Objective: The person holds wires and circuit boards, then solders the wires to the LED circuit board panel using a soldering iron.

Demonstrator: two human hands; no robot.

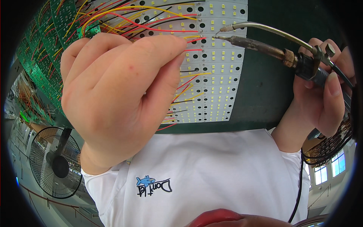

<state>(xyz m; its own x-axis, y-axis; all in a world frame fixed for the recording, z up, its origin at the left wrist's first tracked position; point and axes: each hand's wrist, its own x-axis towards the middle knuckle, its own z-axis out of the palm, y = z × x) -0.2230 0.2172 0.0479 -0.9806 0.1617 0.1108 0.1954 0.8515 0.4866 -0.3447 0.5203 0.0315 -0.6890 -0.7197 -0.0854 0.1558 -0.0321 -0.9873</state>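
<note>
My left hand (121,83) is closed over a panel of white LED boards (224,68), thumb and forefinger pinched together. From that pinch, thin red and yellow wires (194,39) reach the row of solder pads. My right hand (315,104) grips a soldering iron (254,45) by its black handle, fingers wrapped round it. Clamped to the iron is a curved metal solder feed tube (272,28), its end just above the iron's tip. The tip hovers at or just over the panel near the wire ends; contact is unclear.
Green circuit boards (49,41) with red, yellow and black wires lie at the left. Under the panel is a dark green work surface (264,90). A black fan (56,162) stands lower left. A black cable (300,185) hangs at the right.
</note>
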